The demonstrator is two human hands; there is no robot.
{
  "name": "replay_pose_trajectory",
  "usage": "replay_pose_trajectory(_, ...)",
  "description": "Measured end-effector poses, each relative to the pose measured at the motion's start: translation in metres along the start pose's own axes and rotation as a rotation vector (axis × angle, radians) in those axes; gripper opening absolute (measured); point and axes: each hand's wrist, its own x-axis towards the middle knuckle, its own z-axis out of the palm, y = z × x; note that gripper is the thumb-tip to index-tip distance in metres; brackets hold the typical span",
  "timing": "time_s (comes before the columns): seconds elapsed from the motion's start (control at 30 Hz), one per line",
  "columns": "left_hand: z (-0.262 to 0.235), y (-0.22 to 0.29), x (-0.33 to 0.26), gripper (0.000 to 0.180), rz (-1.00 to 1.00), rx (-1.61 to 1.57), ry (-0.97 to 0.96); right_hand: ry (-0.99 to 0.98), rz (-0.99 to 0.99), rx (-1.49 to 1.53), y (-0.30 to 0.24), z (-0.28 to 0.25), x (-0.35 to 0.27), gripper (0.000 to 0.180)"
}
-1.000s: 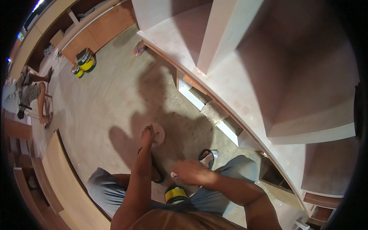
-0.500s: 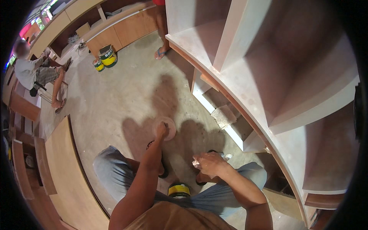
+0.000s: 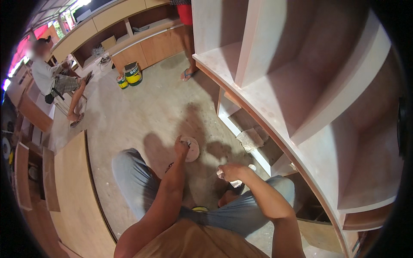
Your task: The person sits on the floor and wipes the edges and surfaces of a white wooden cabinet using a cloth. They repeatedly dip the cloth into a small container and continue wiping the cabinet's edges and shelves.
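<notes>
My left hand is closed at the upper left edge of a round, pale pink disc-like thing, perhaps a lid or shallow dish. A small dark piece shows by the fingers, too small to name. To the right, my right hand has its fingers curled round a whitish lump; its kind is unclear. Just below that hand, a white piece lies over my foot or beside it. Between my knees peeks the yellow edge of a can, mostly hidden by my shirt.
A large white curved shelf unit fills the right side. A dusty pale block rests on its lower frame. A wooden panel lies at left. Two paint cans stand far off. One person sits; another's leg stands by the shelf.
The view has tilted upward, so the can between my knees is mostly out of sight. My right hand has shifted slightly, and more white shows below it. My left hand stays at the disc.
</notes>
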Motion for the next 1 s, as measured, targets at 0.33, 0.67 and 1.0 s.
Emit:
replay_pose_trajectory(0.33, 0.009, 0.063, -0.023, 0.052, 0.102, -0.308, -0.194, 0.165, -0.154, 0.149, -0.024, -0.083, -0.039, 0.050)
replay_pose_trajectory(0.67, 0.078, 0.178, -0.082, 0.050, 0.369, -0.422, -0.194, 0.326, 0.041, 0.351, 0.023, -0.081, -0.103, 0.057)
replay_pose_trajectory(1.0, 0.149, 0.258, -0.102, 0.052, 0.578, -0.458, 0.041, 0.336, 0.089, 0.573, 0.044, -0.086, -0.151, 0.057)
